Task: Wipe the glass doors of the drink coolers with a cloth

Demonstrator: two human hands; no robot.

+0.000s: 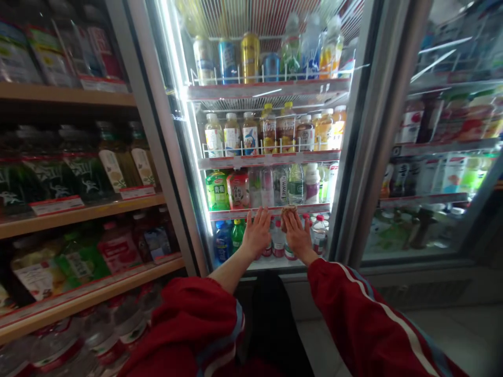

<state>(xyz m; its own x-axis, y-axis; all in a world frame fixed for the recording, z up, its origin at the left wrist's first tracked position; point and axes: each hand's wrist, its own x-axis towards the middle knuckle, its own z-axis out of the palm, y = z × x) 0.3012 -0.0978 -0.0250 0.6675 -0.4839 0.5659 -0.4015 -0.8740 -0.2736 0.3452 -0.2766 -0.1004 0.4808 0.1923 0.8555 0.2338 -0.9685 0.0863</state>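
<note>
Right grip [297, 235] holds one bunched brown cloth [290, 208] under its fingers, pressed against the glass door [267, 92]. The cloth lies at the fingertips; motion blur leaves its exact material uncertain. Left grip [256, 233] grasps nothing: palm and extended fingers lie flat toward the same glass, just to the left of the right grip.

Caution: the cloth could slide out from under the right fingers if pressure becomes uneven or the folds bunch further. The left palm could leave prints if it drags across the glass. Leaning hard on both arms could cause a slip should the glass be wet; no wetness is discernible.

Count, by position from the grips:
- Hands: two. Cloth: one.
- Shelf edges [231, 214] behind the glass: three, one level with the fingertips, two above.
- Yellow-capped bottles [288, 128]: two, well above the right grip.
- Gold can [250, 57]: one, on the top shelf, high above the left grip.
- Green-labelled bottle [217, 191]: one, above and left of the left grip.
- Blue bottle [222, 243]: one, lower shelf, left of the left grip.
</note>
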